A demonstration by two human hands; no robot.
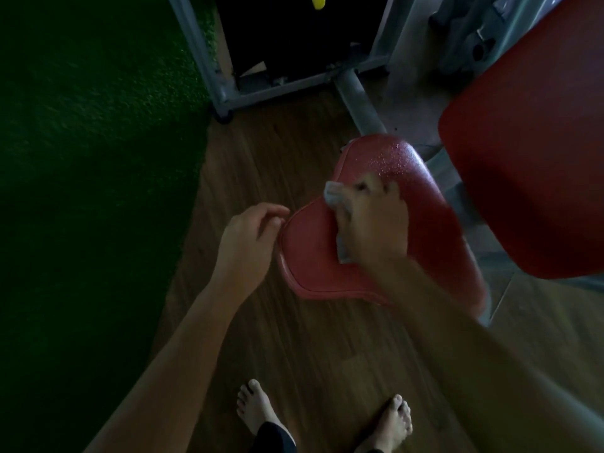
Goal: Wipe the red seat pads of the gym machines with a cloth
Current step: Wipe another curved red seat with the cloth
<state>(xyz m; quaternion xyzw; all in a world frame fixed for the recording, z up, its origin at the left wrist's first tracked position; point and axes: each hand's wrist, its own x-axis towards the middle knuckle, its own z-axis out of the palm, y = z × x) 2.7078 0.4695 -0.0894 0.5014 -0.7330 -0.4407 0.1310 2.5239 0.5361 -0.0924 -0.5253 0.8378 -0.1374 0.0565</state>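
Note:
A red seat pad sits at the middle of the view, with water droplets shining on its far end. My right hand lies on top of the pad and grips a grey cloth, which sticks out past my fingers to the left; the hand is blurred. My left hand hovers at the pad's left edge, fingers loosely curled and holding nothing; whether it touches the pad is unclear. A bigger red back pad fills the right side.
A grey metal machine frame and a grey tube stand behind the seat. Green turf covers the left, wooden floor the middle. My bare feet stand at the bottom edge.

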